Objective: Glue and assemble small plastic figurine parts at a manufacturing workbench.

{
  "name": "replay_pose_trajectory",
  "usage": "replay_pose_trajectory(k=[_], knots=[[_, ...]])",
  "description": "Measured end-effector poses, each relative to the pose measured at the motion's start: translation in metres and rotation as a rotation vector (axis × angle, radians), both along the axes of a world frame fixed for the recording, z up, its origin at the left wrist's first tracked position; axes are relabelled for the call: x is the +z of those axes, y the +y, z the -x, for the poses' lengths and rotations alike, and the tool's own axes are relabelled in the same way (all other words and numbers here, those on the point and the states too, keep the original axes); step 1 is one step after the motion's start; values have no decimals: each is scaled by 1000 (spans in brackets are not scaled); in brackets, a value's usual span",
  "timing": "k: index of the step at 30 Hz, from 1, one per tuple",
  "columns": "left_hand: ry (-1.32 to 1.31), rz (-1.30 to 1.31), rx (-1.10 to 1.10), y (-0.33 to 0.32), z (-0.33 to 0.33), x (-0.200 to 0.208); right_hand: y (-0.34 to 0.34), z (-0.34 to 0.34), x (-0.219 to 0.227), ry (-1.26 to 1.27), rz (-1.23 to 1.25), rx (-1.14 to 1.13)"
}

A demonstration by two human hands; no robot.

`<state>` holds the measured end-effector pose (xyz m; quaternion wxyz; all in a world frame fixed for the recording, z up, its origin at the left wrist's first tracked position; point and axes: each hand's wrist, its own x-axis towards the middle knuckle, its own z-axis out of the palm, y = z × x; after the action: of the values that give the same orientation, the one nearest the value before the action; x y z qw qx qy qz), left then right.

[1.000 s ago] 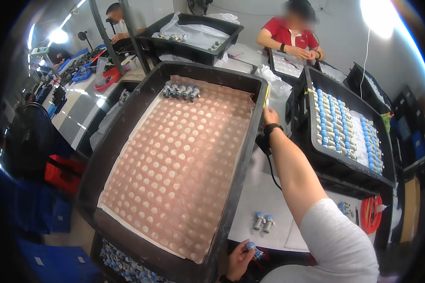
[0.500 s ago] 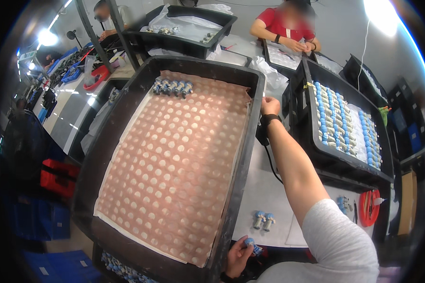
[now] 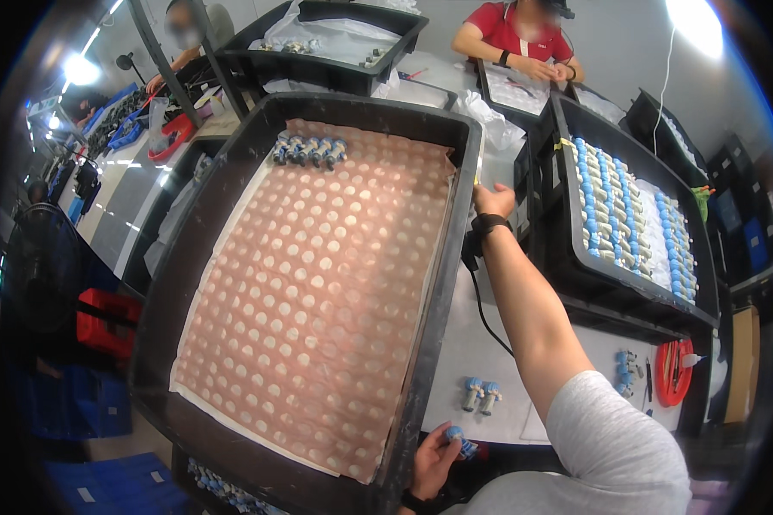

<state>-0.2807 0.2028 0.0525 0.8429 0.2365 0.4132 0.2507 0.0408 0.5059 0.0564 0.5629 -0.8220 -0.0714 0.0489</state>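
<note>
My left hand, low in the view, pinches a small figurine with a blue round top. Two similar standing-shaped figurines lie side by side on the white table just beyond it. My right arm stretches forward, and my right hand is closed beside the right rim of the large black tray. A thin pale and yellowish bit shows by its fingers; what it grips is unclear. Inside the tray lies a pinkish sheet with pale round spots. A short row of figurines occupies its far left corner.
At right, a black crate holds rows of blue-topped figurines. A red dish and loose parts are near it. A black cable runs below my right wrist. A person in red works across the table.
My right hand has drawn slightly back toward me along the tray rim and turned. My left hand keeps its figurine in nearly the same place.
</note>
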Motion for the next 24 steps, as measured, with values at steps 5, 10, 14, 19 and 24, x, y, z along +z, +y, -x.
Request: replay_pose_trajectory(k=[5,10,14,19,24], knots=[[8,-16,-4,1,0,0,12,-16,-25,263,-160,-55],[28,-16,34,-5,2,3,18,-39,-72,986,-166,443],[8,9,61,-3,-5,3,6,-42,-115,772,-12,459],[-26,-6,155,8,-1,6,-52,26,-24,396,382,762],[-165,-114,123,38,-30,10,-150,60,30,402,296,935]])
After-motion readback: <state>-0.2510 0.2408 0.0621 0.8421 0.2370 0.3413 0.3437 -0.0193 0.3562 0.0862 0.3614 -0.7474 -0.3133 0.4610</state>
